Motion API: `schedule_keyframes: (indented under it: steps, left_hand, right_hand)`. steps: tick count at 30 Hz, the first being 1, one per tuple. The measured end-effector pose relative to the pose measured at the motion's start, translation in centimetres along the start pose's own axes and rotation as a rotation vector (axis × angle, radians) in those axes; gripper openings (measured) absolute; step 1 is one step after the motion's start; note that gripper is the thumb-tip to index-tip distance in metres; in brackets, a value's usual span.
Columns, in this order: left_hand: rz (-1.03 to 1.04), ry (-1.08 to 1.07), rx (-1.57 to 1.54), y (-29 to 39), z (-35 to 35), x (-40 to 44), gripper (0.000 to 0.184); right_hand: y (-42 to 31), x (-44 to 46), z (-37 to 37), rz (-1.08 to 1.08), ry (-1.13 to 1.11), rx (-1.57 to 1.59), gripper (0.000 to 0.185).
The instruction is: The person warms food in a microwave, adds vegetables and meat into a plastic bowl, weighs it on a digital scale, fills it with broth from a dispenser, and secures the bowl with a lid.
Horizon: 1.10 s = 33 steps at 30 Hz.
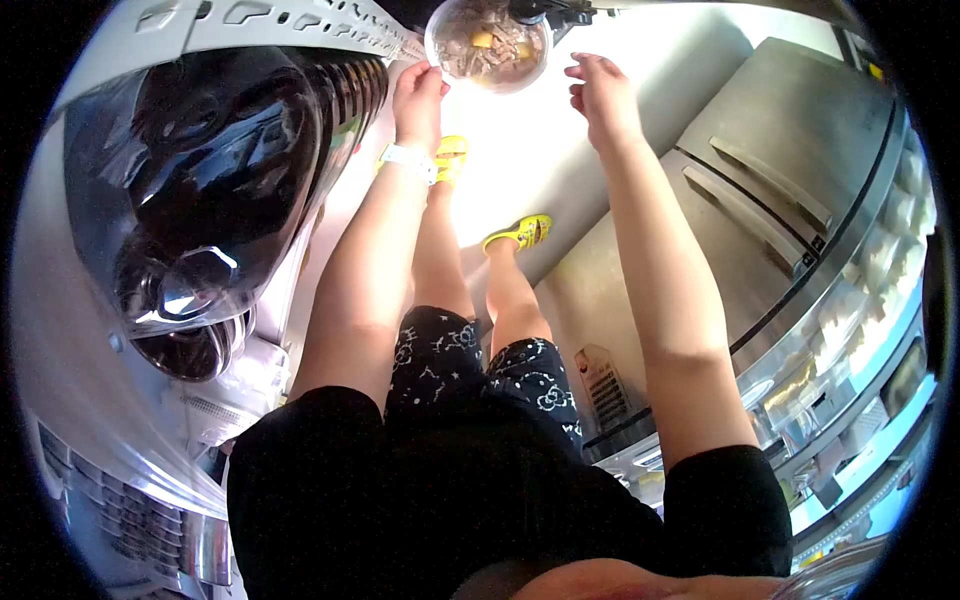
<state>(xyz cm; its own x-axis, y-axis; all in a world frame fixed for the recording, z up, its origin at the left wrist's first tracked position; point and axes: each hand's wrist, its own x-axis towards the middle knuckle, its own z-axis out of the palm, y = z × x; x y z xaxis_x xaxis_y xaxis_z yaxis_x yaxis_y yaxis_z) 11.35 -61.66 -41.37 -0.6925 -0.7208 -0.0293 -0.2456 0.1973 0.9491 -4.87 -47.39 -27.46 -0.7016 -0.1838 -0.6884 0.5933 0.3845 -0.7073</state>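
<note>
A round, clear bowl [494, 78] at the top of the view holds pale brown, meat-like pieces and a few yellow chunks. My left hand [418, 98], with a white band at the wrist, is at the bowl's left rim, its fingers closed against the edge. To the right of the bowl is my right hand [606, 98], apart from it. Its fingers are loosely bent and spread, with nothing visible in them. A dark object [555, 12] overlaps the bowl's upper right edge; what it is I cannot tell.
On the left are stacked dark, glossy containers [200, 180] under a white perforated rack [270, 18]. Steel cabinet doors with handles [770, 185] line the right, beside a counter edge crowded with small items. Yellow shoes [520, 233] stand on the bright floor below.
</note>
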Motion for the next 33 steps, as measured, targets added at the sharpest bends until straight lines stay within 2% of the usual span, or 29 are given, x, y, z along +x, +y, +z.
schedule_keyframes:
  steps: [1,2,5,7,12,14,18,21,23,25,27,28,30,33]
  left_hand:
    - [-0.043,0.031,-0.108,-0.3,0.4,-0.1,0.02]
    - [-0.093,0.073,-0.174,0.3,0.4,0.2,0.021]
    - [-0.22,0.161,-0.309,2.6,0.3,1.1,0.021]
    - [-0.506,0.235,-0.513,2.4,0.3,1.9,0.021]
    - [-0.535,0.215,-0.48,1.8,0.7,2.3,0.021]
    - [-0.515,0.198,-0.51,2.0,0.7,2.1,0.019]
    - [-0.529,0.147,-0.441,3.4,0.3,0.9,0.018]
    - [-0.543,0.096,-0.444,2.9,0.0,-0.6,0.019]
    - [-0.482,0.045,-0.347,3.2,-0.2,-1.9,0.022]
    - [-0.51,0.009,-0.31,4.6,-0.6,-3.7,0.025]
    - [-0.544,-0.029,-0.314,5.4,-0.7,-5.3,0.025]
    - [-0.497,-0.047,-0.295,5.1,-0.8,-6.2,0.023]
    - [-0.53,-0.135,-0.303,8.8,-1.0,-7.6,0.026]
    - [-0.4,-0.343,-0.25,13.2,-2.0,-9.2,0.028]
  right_hand:
    - [1.7,1.0,0.2,0.034,0.052,-0.053,0.022]
    - [2.9,1.9,0.2,0.034,-0.003,-0.106,0.03]
    - [5.9,6.2,0.8,-0.115,-0.017,-0.244,0.032]
    - [6.3,7.4,1.4,-0.124,-0.024,-0.226,0.031]
    - [6.3,8.0,1.7,-0.163,0.035,-0.282,0.028]
    - [5.3,6.7,1.4,-0.171,0.039,-0.409,0.026]
    - [7.4,6.4,0.7,-0.211,0.075,-0.453,0.021]
    - [9.1,5.0,-0.1,-0.189,0.076,-0.339,0.018]
    - [11.0,3.8,-1.0,-0.218,0.113,-0.307,0.015]
    - [10.7,0.7,-2.1,-0.102,0.114,-0.266,0.03]
    - [12.4,-1.1,-3.4,-0.107,0.118,-0.182,0.027]
    - [12.8,-2.5,-4.2,-0.103,0.13,-0.105,0.026]
    - [12.9,-6.3,-5.8,-0.09,0.18,-0.003,0.024]
    - [9.7,-14.1,-9.6,-0.042,0.278,-0.006,0.023]
